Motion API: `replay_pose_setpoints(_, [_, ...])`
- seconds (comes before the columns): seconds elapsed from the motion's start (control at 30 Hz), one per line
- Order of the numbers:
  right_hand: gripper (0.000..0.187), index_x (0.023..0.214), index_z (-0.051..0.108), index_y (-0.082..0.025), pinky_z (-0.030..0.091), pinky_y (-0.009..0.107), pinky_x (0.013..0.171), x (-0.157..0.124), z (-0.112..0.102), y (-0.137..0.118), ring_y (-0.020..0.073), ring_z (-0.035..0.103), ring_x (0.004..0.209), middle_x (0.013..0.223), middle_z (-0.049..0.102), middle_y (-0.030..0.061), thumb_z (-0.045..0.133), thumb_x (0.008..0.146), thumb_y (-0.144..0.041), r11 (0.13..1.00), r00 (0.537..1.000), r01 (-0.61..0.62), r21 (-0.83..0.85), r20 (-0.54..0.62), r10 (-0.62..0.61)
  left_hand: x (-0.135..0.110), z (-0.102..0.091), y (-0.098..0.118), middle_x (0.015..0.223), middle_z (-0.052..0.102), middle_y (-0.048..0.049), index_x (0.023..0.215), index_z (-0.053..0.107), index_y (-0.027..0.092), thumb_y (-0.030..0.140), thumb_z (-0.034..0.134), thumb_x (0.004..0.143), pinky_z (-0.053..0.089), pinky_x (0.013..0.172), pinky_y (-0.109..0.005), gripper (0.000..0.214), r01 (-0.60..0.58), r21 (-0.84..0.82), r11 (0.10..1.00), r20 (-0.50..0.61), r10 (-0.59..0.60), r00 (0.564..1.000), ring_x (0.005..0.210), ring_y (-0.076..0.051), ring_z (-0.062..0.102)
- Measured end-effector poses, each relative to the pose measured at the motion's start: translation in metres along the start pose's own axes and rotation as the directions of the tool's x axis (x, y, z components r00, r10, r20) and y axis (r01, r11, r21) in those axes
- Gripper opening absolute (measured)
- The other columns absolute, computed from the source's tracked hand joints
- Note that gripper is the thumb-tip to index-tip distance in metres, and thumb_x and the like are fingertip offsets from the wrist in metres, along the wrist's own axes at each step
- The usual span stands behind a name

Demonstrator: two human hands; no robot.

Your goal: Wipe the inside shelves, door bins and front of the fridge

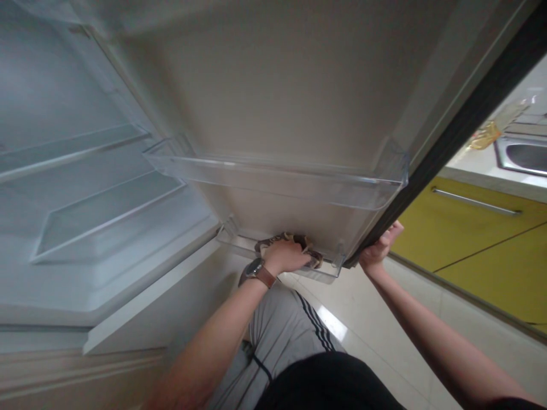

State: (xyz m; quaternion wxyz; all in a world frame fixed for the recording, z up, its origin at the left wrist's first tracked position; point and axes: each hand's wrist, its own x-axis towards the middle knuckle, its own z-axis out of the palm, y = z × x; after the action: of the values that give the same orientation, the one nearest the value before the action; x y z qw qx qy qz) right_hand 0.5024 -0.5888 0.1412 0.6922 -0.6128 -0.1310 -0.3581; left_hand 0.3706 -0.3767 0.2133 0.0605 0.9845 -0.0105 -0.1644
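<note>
My left hand (287, 256), a watch on its wrist, is closed on a brown patterned cloth (315, 259) at the lowest clear door bin (318, 275) of an open fridge door (277, 85). The cloth bunches out around the fingers, against the inner face of the door. With its fingers wrapped round the dark outer edge of that door, my right hand (378, 249) grips it near the bottom corner. Above my left hand, a second clear door bin (273, 177) spans the door's width.
To the left is the fridge interior with glass shelves (111, 210). Beyond the door on the right stand yellow cabinets (474, 233) under a pale counter with a metal sink (527, 155) and a clear bottle of yellow liquid (487, 136). Light floor tiles (363, 313) lie below.
</note>
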Motion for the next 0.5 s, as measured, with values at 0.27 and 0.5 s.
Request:
replay_pose_setpoints(0.27, [0.049,0.108,0.048,-0.023,0.042,0.042,0.091,0.0,-0.004,0.002,0.022,0.051,0.095,0.097,0.047,0.0011,0.042,0.089,-0.068,0.999,1.0,-0.021,-0.038,0.007,0.021,0.007,-0.003,0.051,0.125,0.075,-0.0201,0.121,0.08,0.016,0.053,0.038,0.101,0.058,0.094,-0.042,0.059,-0.103,-0.159,0.982,0.063,0.114,0.991,0.118,-0.037,0.072])
replay_pose_setpoints(0.5, [0.05,0.109,0.048,-0.023,0.042,0.04,0.09,-0.002,-0.007,0.0,0.0209,0.05,0.094,0.094,0.044,-0.0003,0.044,0.088,-0.068,0.997,0.997,-0.07,-0.042,0.014,0.071,0.005,0.004,0.014,0.118,0.077,-0.0196,0.117,0.08,0.017,0.052,0.036,0.105,0.059,0.09,-0.042,0.058,0.014,-0.095,0.995,0.036,-0.011,0.999,0.112,-0.034,0.074])
